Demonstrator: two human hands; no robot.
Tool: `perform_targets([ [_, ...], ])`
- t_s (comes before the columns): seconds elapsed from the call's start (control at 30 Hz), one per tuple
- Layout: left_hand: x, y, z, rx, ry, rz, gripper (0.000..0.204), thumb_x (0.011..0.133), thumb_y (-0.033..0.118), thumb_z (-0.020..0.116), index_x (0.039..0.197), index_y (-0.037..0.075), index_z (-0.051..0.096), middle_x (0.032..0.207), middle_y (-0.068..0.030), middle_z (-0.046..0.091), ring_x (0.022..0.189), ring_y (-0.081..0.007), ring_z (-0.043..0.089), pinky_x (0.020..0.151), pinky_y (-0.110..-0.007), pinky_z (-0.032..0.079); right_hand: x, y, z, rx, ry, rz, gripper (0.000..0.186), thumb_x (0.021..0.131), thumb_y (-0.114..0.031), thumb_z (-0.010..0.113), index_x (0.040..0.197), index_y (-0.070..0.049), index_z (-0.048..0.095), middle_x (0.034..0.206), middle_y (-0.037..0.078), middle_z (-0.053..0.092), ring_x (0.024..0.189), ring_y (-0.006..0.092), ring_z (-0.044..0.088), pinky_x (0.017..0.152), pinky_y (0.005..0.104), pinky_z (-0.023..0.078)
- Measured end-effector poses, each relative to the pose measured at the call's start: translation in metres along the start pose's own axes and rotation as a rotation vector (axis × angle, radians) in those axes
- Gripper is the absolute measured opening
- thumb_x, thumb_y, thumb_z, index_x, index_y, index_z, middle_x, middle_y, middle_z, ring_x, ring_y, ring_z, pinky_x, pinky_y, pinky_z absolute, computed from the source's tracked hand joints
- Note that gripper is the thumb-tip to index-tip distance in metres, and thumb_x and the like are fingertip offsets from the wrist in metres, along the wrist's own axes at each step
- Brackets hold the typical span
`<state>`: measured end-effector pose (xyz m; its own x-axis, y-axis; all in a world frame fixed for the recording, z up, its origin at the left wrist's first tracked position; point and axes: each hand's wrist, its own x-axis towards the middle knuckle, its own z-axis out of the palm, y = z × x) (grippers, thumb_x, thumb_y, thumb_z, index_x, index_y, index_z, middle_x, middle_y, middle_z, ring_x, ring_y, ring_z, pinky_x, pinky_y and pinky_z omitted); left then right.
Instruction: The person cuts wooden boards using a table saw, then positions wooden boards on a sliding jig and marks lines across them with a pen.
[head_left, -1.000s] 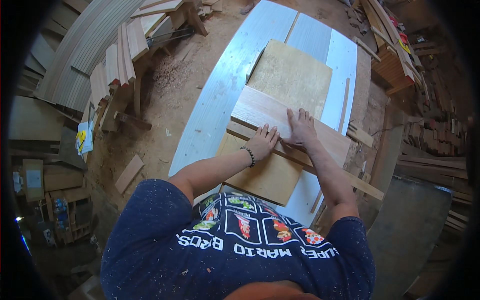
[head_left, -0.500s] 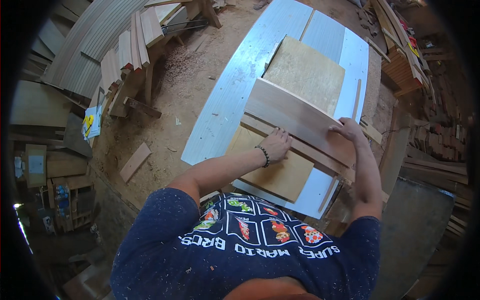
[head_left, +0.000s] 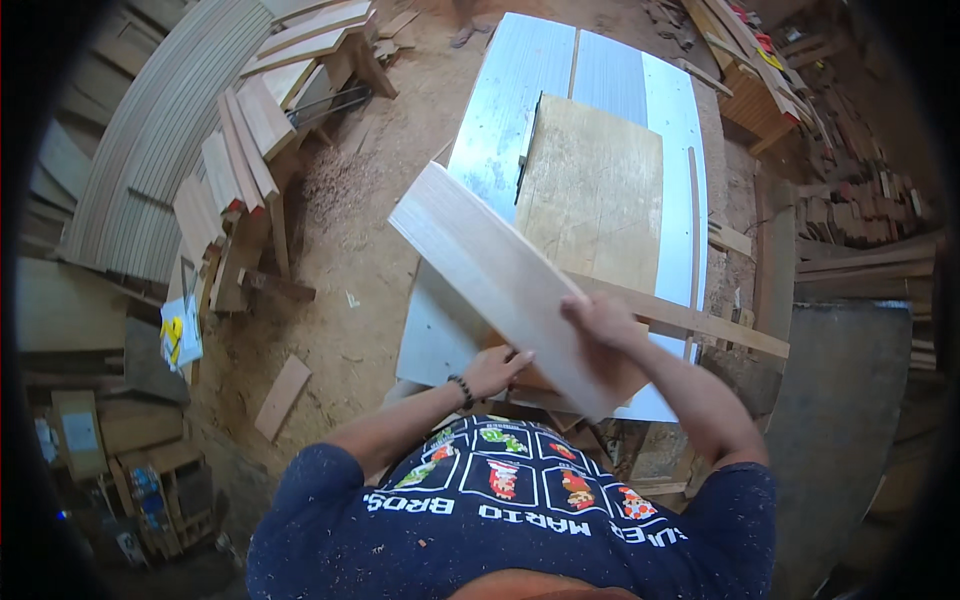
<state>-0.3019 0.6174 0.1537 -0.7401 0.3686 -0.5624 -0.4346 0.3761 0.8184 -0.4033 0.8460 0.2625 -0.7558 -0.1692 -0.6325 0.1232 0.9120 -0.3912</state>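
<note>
A pale wooden board (head_left: 490,270) is held tilted above the worktable, slanting from far left to near right. My right hand (head_left: 605,322) grips its right edge, fingers partly hidden by the blur of the near end. My left hand (head_left: 495,372), with a beaded bracelet at the wrist, is closed at the board's near left edge. Its thumb shows against the wood, while its other fingers are largely hidden. Beneath the board, a long wooden strip (head_left: 700,322) crosses the table. A plywood panel (head_left: 590,180) lies beyond it, and the board covers part of the nearer panel.
The white worktable (head_left: 520,70) has a narrow upright piece (head_left: 526,150) beside the plywood panel. Stacked planks (head_left: 245,150) rest on a trestle to the left, with a loose wood offcut (head_left: 283,397) on the floor. A dark sheet (head_left: 840,400) stands at right.
The board has lifted from beside the strip and swung round, its far end going left. My left hand has left the strip and moved nearer, to the board's edge. My right hand keeps its grip.
</note>
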Motion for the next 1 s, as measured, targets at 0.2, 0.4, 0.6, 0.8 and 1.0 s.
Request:
perform_targets([
  [0.2, 0.001, -0.055, -0.100, -0.518, 0.503, 0.173, 0.056, 0.098, 0.035, 0.056, 0.138, -0.002, 0.043, 0.121, -0.0203, 0.063, 0.115, -0.0258, 0.059, 0.100, -0.038, 0.045, 0.068, -0.120, 0.133, 0.843, 0.179, 0.086, 0.073, 0.100, -0.058, 0.037, 0.124, 0.007, 0.059, 0.118, 0.034, 0.061, 0.115, 0.0431, 0.059, 0.100, 0.0468, 0.043],
  [0.4, 0.094, -0.069, -0.268, 0.049, 0.398, 0.127, 0.067, 0.096, 0.053, 0.052, 0.135, -0.001, 0.052, 0.129, -0.0238, 0.061, 0.121, -0.0371, 0.057, 0.102, -0.042, 0.044, 0.162, -0.187, 0.175, 0.995, 0.353, 0.271, 0.069, 0.099, -0.057, 0.042, 0.133, 0.002, 0.054, 0.129, 0.025, 0.059, 0.120, 0.0378, 0.056, 0.101, 0.0415, 0.042],
  [0.6, 0.138, 0.025, -0.371, 0.387, 0.325, 0.007, 0.070, 0.095, 0.058, 0.047, 0.136, 0.001, 0.053, 0.133, -0.0270, 0.057, 0.128, -0.0394, 0.052, 0.106, -0.044, 0.040, 0.110, -0.204, 0.241, 0.815, 0.518, 0.032, 0.053, 0.098, -0.042, 0.052, 0.131, 0.000, 0.054, 0.106, 0.016, 0.065, 0.096, 0.0234, 0.064, 0.084, 0.0360, 0.051],
  [0.8, 0.187, 0.025, -0.449, 0.442, 0.261, 0.204, 0.065, 0.095, 0.055, 0.050, 0.137, 0.006, 0.053, 0.131, -0.0291, 0.057, 0.126, -0.0409, 0.052, 0.105, -0.045, 0.041, 0.036, -0.211, 0.286, 1.079, 0.424, 0.155, 0.043, 0.098, -0.032, 0.057, 0.127, -0.002, 0.056, 0.093, 0.010, 0.066, 0.081, 0.0149, 0.065, 0.074, 0.0303, 0.052],
  [1.0, 0.125, -0.019, -0.448, 0.647, 0.126, 0.271, 0.067, 0.092, 0.060, 0.053, 0.135, 0.008, 0.056, 0.123, -0.0296, 0.062, 0.119, -0.0413, 0.058, 0.100, -0.046, 0.045, 0.007, -0.179, 0.280, 0.877, 0.690, 0.202, 0.042, 0.095, -0.034, 0.060, 0.121, -0.002, 0.061, 0.097, 0.016, 0.069, 0.088, 0.0244, 0.068, 0.080, 0.0364, 0.053],
])
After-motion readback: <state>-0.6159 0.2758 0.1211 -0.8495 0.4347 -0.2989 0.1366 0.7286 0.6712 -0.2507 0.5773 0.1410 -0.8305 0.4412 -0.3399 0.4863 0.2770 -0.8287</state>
